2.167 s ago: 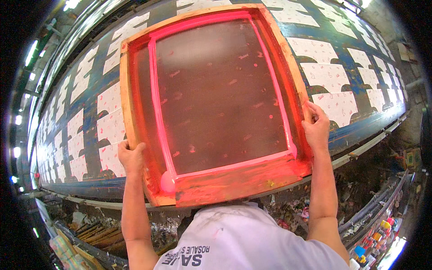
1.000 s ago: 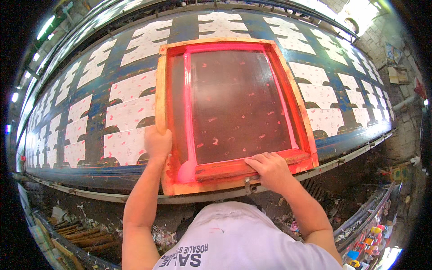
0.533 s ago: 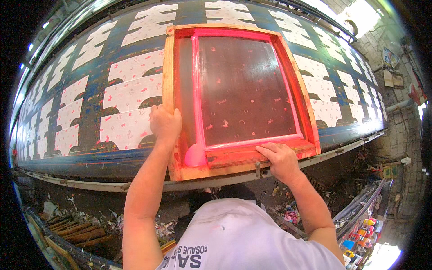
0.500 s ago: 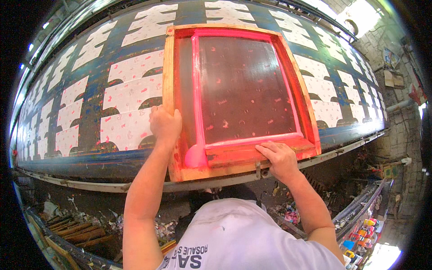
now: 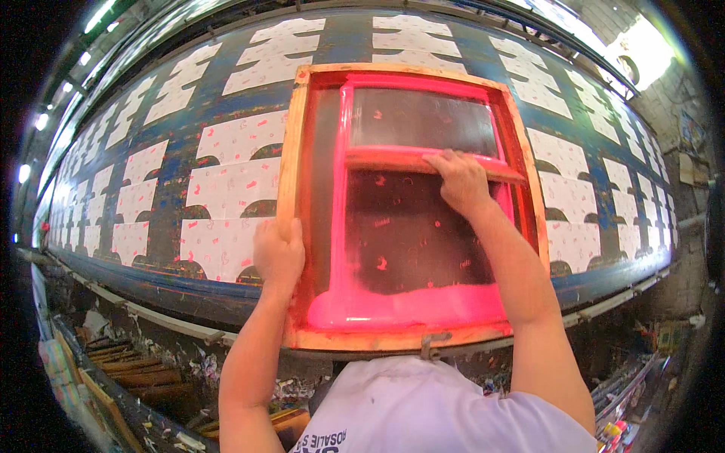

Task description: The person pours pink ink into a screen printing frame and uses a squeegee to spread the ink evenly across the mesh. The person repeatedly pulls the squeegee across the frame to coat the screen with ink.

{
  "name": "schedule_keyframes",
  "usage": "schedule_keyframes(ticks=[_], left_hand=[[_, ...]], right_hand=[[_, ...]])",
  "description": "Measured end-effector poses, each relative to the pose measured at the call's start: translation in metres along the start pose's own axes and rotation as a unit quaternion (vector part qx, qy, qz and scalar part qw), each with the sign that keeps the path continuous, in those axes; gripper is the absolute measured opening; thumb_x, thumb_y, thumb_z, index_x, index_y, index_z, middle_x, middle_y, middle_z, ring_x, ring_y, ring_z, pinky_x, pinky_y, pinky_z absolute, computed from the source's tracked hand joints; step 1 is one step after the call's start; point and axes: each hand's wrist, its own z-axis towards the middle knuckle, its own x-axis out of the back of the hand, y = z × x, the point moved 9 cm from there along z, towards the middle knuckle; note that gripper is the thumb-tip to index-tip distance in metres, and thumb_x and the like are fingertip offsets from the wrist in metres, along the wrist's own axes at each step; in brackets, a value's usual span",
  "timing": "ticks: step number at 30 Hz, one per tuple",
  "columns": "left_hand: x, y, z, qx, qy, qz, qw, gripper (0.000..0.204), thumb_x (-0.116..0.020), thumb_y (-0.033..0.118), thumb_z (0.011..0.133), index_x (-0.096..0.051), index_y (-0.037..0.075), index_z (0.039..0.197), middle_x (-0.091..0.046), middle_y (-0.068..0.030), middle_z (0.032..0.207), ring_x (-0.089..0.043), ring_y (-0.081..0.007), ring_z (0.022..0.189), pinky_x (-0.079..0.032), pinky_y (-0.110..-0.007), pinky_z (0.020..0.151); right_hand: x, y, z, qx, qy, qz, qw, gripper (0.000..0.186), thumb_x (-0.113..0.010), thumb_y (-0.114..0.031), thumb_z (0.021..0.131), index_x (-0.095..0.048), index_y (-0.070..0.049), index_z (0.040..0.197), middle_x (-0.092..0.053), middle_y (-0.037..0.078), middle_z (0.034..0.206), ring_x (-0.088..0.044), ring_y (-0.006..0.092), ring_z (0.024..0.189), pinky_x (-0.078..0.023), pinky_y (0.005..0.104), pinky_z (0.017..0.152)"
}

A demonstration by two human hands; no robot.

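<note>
A wooden screen-printing frame (image 5: 290, 174) lies on the long printing table in front of me. My left hand (image 5: 278, 253) is closed round its left side, near the front corner. Inside the frame my right hand (image 5: 462, 183) grips a wooden squeegee (image 5: 400, 161), which lies crosswise over the far part of the dark mesh (image 5: 423, 226). Small pink motifs show through that mesh. Thick pink ink (image 5: 415, 306) is pooled along the near end, and more runs in bands down both sides. The squeegee's lower edge is hidden.
White cut fabric pieces (image 5: 234, 185) with small pink prints lie in rows on the blue-stained table (image 5: 170, 196), left, right and beyond the frame. A metal rail (image 5: 151, 313) follows the table's near edge. Wooden slats (image 5: 140, 370) and scraps lie below at the left.
My right hand has pushed the squeegee from the frame's near end to the far part of the mesh. The near ink pool now shows. My left hand stays on the frame's left side.
</note>
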Motion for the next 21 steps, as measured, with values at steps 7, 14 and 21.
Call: schedule_keyframes(ticks=[7,14,21], left_hand=[[0.002,0.007,-0.001,-0.001,0.025,0.034,0.999,0.04,-0.074,0.035,0.108,-0.071,-0.005,0.106,-0.066,-0.0224,0.102,-0.067,-0.0467,0.094,-0.053,-0.058,0.082],[0.0,0.009,0.001,0.025,-0.006,0.047,0.999,0.028,-0.079,0.026,0.103,-0.07,0.0,0.108,-0.066,-0.0208,0.101,-0.066,-0.0458,0.095,-0.053,-0.057,0.081],[-0.003,0.008,0.001,0.021,-0.013,0.054,0.998,0.031,-0.078,0.028,0.104,-0.071,-0.002,0.111,-0.066,-0.0217,0.1,-0.066,-0.0469,0.094,-0.052,-0.057,0.08]], right_hand=[[-0.048,0.082,0.122,0.017,0.015,-0.031,0.999,0.043,-0.068,-0.002,0.091,-0.082,-0.019,0.127,-0.08,0.014,0.112,-0.079,0.0362,0.11,-0.062,0.0512,0.099],[-0.061,0.137,0.203,-0.03,-0.045,-0.021,0.998,0.051,-0.063,-0.002,0.095,-0.079,-0.022,0.139,-0.08,0.016,0.133,-0.077,0.0405,0.124,-0.061,0.0553,0.107],[-0.076,0.152,0.22,0.015,-0.076,-0.016,0.997,0.05,-0.065,-0.003,0.09,-0.082,-0.02,0.134,-0.079,0.016,0.135,-0.074,0.0447,0.126,-0.059,0.0557,0.11]])
